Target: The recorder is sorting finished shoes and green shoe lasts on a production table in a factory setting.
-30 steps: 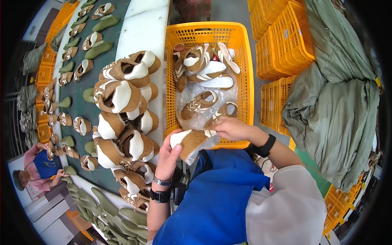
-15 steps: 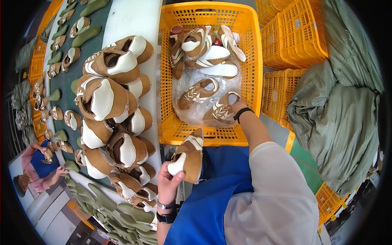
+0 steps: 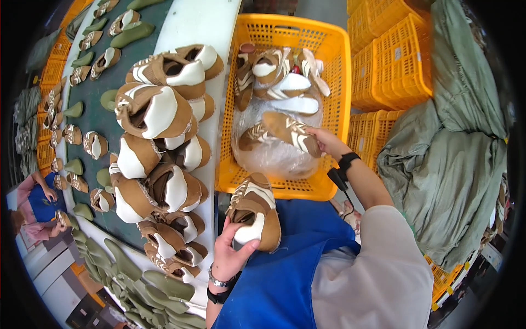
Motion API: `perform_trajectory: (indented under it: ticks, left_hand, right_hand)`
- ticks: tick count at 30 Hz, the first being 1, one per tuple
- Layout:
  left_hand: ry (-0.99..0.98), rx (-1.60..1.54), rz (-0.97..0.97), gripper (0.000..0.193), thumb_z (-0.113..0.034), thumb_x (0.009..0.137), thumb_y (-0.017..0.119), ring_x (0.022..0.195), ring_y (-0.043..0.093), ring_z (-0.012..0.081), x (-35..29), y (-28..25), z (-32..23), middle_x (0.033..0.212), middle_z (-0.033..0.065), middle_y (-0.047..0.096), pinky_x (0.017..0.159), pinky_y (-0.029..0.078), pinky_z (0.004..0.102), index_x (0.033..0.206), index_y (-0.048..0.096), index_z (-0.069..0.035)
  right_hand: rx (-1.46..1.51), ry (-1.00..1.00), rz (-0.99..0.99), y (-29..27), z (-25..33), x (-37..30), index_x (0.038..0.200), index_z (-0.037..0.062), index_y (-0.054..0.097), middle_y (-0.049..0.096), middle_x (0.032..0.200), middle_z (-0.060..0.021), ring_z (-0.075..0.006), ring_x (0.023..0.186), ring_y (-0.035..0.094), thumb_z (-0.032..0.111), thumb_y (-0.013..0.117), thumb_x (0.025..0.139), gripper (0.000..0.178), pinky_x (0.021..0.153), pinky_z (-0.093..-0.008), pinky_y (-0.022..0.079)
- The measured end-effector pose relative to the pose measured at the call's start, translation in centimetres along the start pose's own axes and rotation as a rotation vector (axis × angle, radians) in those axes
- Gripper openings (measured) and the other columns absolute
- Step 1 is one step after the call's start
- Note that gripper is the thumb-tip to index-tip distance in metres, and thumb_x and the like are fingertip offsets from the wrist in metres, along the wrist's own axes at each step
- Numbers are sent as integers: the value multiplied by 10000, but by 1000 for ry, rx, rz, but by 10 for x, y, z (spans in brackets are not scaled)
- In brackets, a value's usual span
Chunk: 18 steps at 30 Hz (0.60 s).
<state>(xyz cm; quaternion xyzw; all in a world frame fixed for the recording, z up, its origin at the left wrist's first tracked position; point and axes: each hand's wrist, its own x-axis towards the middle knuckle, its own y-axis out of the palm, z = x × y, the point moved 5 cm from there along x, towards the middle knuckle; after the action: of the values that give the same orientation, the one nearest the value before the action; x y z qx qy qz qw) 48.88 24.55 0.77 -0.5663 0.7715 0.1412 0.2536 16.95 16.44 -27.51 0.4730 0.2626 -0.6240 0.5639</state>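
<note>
My left hand (image 3: 231, 252) grips a brown and white sneaker upper (image 3: 255, 200) by its heel, toe pointing away, in front of the basket. Inside the yellow plastic basket (image 3: 338, 93), my right hand (image 3: 327, 142) has hold of a second sneaker upper (image 3: 291, 133), tipped on its side with its white stripes showing. That one partly covers another sneaker upper (image 3: 253, 137) lying on clear plastic wrapping (image 3: 274, 159). Several more brown and white uppers and two pale soles (image 3: 296, 105) rest toward the basket's far end.
To my left, sneaker uppers (image 3: 156, 112) are piled on a white ledge (image 3: 192, 27) beside a green conveyor (image 3: 123, 71) with uppers and green shoe lasts. More lasts (image 3: 159, 285) lie nearer. Yellow crates (image 3: 402, 60) and grey-green cloth (image 3: 438, 181) stand right. A co-worker (image 3: 41, 203) is at far left.
My right hand has lifted a sneaker upper off the plastic wrapping and turned it on its side. The upper in my left hand has swung so its opening shows more.
</note>
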Motion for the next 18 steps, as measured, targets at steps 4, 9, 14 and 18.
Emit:
perform_trajectory:
  ticks: [4, 9, 14, 18]
  left_hand:
    - [269, 179, 42, 340, -153, 643, 750, 860, 594, 213, -32, -13, -47, 864, 89, 619, 1069, 135, 431, 912, 591, -19]
    - [670, 522, -50, 330, -212, 573, 803, 823, 602, 242, -108, -41, -105, 747, 93, 614, 1038, 156, 469, 768, 604, -35]
    - [676, 646, -719, 257, -173, 616, 689, 844, 540, 272, -193, -85, -99, 771, 82, 570, 1051, 96, 524, 780, 573, -14]
    - [458, 850, -1080, 320, -92, 645, 711, 907, 547, 270, -200, -124, -45, 915, 112, 592, 1050, 160, 472, 917, 568, -3]
  right_hand:
    - [547, 16, 375, 35, 27, -80, 1181, 31, 498, 578, 1123, -110, -261, 1051, 540, 346, 335, 921, 440, 960, -425, 373]
    - [961, -206, 613, 93, 36, -130, 1128, 58, 518, 582, 1103, -80, -223, 1012, 550, 349, 456, 876, 390, 894, -393, 434]
    - [863, -188, 864, 155, 47, -173, 1135, 73, 515, 582, 1099, -82, -243, 986, 551, 375, 479, 860, 410, 891, -410, 428]
    - [625, -296, 666, 180, 60, -204, 1200, 67, 466, 523, 1197, -80, -238, 1090, 496, 374, 432, 886, 441, 959, -403, 376]
